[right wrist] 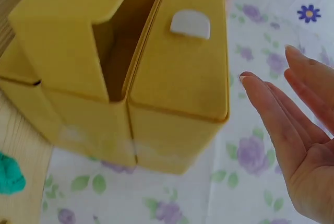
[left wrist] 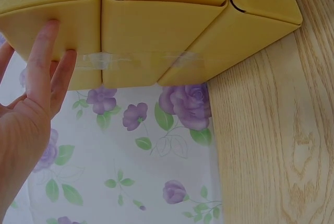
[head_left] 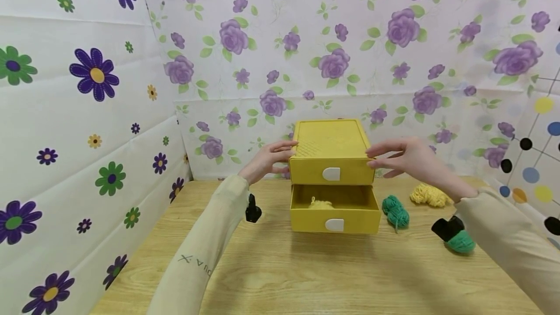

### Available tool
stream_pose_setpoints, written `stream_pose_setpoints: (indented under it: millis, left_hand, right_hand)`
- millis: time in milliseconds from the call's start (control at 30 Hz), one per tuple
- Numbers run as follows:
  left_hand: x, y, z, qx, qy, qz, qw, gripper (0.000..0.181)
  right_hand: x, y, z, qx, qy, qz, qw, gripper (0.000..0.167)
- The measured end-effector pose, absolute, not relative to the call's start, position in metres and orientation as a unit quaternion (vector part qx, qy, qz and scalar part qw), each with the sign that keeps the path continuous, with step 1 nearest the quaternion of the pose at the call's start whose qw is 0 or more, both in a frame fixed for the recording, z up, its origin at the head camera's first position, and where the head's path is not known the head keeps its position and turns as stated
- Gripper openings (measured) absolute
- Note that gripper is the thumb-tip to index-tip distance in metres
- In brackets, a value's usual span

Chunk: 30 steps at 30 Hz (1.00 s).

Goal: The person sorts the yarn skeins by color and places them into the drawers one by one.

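A yellow drawer cabinet (head_left: pixel 331 139) stands on the table. Its top drawer (head_left: pixel 306 171) is closed, while the drawer below (head_left: pixel 302 220) is pulled out and has pale yellow yarn (head_left: pixel 321 204) inside. White tabs mark both fronts. My left hand (head_left: pixel 273 158) touches the cabinet's left side near the top, fingers fairly straight, as the left wrist view (left wrist: pixel 39 98) also shows. At the upper right front corner is my right hand (head_left: pixel 407 157), its fingers extended. In the right wrist view, that hand (right wrist: pixel 300 135) looks slightly apart from the cabinet and holds nothing.
Right of the cabinet lies a green yarn skein (head_left: pixel 395 212). A yellow yarn skein (head_left: pixel 430 195) is farther right, and another green yarn bundle (head_left: pixel 461 242) shows partly behind the right wrist camera. Flowered sheets (head_left: pixel 245 125) hang behind and to the left of the wooden table (head_left: pixel 306 276).
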State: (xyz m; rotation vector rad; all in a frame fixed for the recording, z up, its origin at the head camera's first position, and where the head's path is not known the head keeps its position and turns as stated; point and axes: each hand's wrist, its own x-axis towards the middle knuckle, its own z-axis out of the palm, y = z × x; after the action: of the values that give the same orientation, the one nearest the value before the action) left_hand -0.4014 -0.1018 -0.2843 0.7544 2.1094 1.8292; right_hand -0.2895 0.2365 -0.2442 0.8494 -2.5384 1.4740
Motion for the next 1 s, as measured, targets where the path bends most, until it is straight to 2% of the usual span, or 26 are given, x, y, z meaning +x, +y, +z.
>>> stream_pose_setpoints:
  millis: [467, 1000]
  left_hand:
    - [-0.401, -0.102, -0.284, 0.259, 0.726, 0.624, 0.126, 0.04]
    - [-0.4, -0.101, -0.284, 0.258, 0.726, 0.626, 0.121, 0.039]
  right_hand:
    - [-0.314, 0.301, -0.274, 0.237, -0.884, 0.387, 0.109, 0.039]
    - [-0.34, 0.364, -0.328, 0.148, -0.913, 0.369, 0.09, 0.061]
